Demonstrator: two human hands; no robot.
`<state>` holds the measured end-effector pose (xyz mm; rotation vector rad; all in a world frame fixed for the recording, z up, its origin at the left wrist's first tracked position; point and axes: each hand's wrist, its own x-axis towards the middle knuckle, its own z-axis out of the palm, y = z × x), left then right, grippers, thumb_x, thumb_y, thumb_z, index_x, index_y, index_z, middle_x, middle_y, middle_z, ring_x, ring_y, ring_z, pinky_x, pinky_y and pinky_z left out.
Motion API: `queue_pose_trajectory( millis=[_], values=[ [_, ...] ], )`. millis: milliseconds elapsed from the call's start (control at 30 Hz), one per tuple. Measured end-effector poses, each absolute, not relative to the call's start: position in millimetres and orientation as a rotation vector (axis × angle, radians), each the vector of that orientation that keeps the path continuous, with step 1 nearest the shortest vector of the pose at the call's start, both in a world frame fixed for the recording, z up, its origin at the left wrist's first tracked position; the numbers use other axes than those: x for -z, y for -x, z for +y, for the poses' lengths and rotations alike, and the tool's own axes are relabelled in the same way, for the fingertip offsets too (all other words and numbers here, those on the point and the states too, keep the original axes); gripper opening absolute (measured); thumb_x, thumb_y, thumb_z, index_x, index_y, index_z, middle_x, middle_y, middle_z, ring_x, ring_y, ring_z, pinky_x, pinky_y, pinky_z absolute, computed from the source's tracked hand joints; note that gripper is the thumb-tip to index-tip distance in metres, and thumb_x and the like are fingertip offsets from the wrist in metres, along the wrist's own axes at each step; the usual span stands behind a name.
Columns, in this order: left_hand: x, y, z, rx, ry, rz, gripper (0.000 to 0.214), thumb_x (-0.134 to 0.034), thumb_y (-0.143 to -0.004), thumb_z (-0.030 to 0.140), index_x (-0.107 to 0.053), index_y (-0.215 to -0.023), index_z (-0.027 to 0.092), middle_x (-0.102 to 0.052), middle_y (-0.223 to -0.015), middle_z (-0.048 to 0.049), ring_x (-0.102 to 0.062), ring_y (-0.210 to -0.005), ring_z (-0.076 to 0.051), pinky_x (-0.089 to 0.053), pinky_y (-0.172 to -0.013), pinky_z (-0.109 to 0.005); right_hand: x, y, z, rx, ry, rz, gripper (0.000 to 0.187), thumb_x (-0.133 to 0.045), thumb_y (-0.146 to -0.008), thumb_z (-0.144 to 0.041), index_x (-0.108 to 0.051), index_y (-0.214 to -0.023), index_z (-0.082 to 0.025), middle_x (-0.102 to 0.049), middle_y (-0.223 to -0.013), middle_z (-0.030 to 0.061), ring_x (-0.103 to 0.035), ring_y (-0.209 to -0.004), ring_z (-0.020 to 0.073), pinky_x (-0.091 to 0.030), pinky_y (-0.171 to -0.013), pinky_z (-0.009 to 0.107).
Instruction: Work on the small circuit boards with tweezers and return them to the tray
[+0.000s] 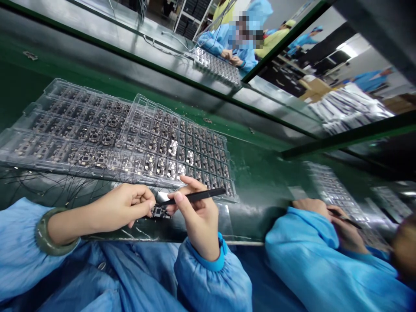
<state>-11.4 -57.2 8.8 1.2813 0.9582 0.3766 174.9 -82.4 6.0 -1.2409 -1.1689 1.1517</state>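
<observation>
Between my hands, close to the bench's front edge, is a small dark circuit board (158,211). My left hand (134,203) pinches the board's left end between thumb and fingertips. Black tweezers (198,196) lie across the fingers of my right hand (198,212), which is closed around them. Their tip points left and down to the board's upper edge; whether it touches is too small to tell. Just beyond my hands, clear plastic trays (138,100) hold rows of similar boards. Thin black wires (69,190) spread along the trays' near edge on the left.
A co-worker's blue sleeves (302,229) and hands are close on my right, beside another tray (334,186). A green frame bar (146,63) crosses behind the trays. Beyond it, a person works over a tray (216,65). Small loose parts (207,120) lie on the green bench.
</observation>
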Motion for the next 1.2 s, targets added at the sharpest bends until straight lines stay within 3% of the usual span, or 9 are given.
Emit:
queue_pose_trajectory(
  millis=[533, 667, 800, 900, 1000, 1100, 1200],
  values=[
    [-6.7, 10.1, -57.8, -0.367, -1.273, 0.953, 0.018, -0.053, -0.085, 0.03, -0.056, -0.076, 0.015, -0.054, -0.065, 0.0046, -0.043, -0.047, -0.005, -0.037, -0.042, -0.014, -8.5, -165.7, -90.8, -1.139, 1.257, -1.06, 0.025, -0.072, -0.079, -0.027, -0.067, -0.103, -0.024, -0.07, -0.073, -0.0028, -0.065, -0.053, 0.0097, -0.057, -0.053, 0.022],
    [-5.8, 10.6, -58.3, -0.362, -1.28, 0.969, 0.016, -0.054, -0.084, 0.029, -0.056, -0.077, 0.015, -0.051, -0.063, 0.0054, -0.042, -0.047, -0.005, -0.036, -0.041, -0.014, -4.2, -167.7, -96.0, -1.114, 1.251, -1.13, 0.025, -0.07, -0.08, -0.024, -0.067, -0.105, -0.026, -0.071, -0.077, -0.0017, -0.066, -0.056, 0.0117, -0.058, -0.056, 0.027],
    [-4.1, 11.1, -58.8, -0.359, -1.288, 0.969, 0.018, -0.054, -0.084, 0.032, -0.056, -0.08, 0.015, -0.056, -0.067, 0.004, -0.044, -0.048, -0.005, -0.038, -0.042, -0.014, 4.2, -177.6, -98.7, -0.919, 1.17, -1.412, 0.026, -0.069, -0.081, -0.02, -0.069, -0.106, -0.029, -0.073, -0.085, 0.0012, -0.068, -0.069, 0.0175, -0.058, -0.066, 0.036],
    [-4.1, 11.2, -58.9, -0.39, -1.293, 0.962, 0.02, -0.053, -0.085, 0.035, -0.057, -0.082, 0.015, -0.058, -0.07, 0.0024, -0.048, -0.051, -0.006, -0.042, -0.045, -0.016, 5.9, -183.7, -101.6, -0.676, 1.116, -1.365, 0.012, -0.059, -0.089, -0.028, -0.07, -0.089, -0.026, -0.071, -0.082, 0.003, -0.066, -0.081, 0.0202, -0.054, -0.074, 0.039],
    [-4.9, 11.5, -59.6, -0.44, -1.301, 0.975, 0.021, -0.053, -0.086, 0.035, -0.058, -0.084, 0.015, -0.06, -0.073, 0.0013, -0.048, -0.053, -0.007, -0.041, -0.046, -0.016, 5.3, -184.5, -108.3, -0.599, 1.15, -1.19, 0.028, -0.045, -0.097, -0.031, -0.065, -0.08, -0.023, -0.069, -0.093, 0.0035, -0.063, -0.081, 0.0166, -0.052, -0.074, 0.034],
    [-4.6, 11.9, -61.5, -0.506, -1.347, 0.979, 0.021, -0.052, -0.088, 0.035, -0.058, -0.084, 0.015, -0.057, -0.071, 0.0019, -0.048, -0.055, -0.007, -0.039, -0.047, -0.016, 6.0, -178.2, -116.9, -0.74, 1.359, -1.231, 0.016, -0.051, -0.095, -0.029, -0.066, -0.099, -0.024, -0.072, -0.097, 0.0022, -0.064, -0.069, 0.012, -0.052, -0.063, 0.026],
    [-1.4, 12.5, -63.7, -0.571, -1.417, 0.974, 0.021, -0.051, -0.089, 0.033, -0.059, -0.083, 0.015, -0.051, -0.066, 0.0037, -0.046, -0.055, -0.007, -0.038, -0.049, -0.017, 7.7, -167.0, -122.4, -0.835, 1.49, -1.315, 0.01, -0.061, -0.089, -0.028, -0.066, -0.096, -0.022, -0.074, -0.08, -0.0003, -0.07, -0.069, 0.0137, -0.054, -0.065, 0.023]
  ],
)
